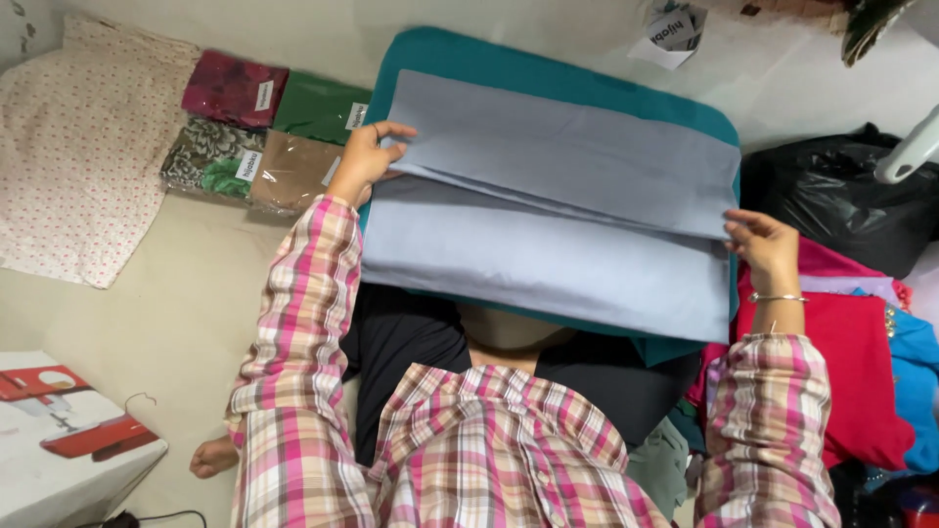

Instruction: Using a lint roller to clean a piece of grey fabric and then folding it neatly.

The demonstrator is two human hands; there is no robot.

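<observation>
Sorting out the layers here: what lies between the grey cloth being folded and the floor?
In the head view, a teal cloth lies under the grey cloth, its edges showing around it, held by the left hand and right hand.

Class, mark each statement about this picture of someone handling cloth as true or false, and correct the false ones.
1. Both hands grip the grey-blue cloth. True: the left hand and the right hand hold opposite ends.
2. The cloth lies on a teal board. True.
3. The packaged fabrics lie to the right of the board. False: they lie to its left.
4. The right wrist is bare. False: it wears a thin bangle.
5. The sleeves are plain white. False: pink plaid.
</observation>
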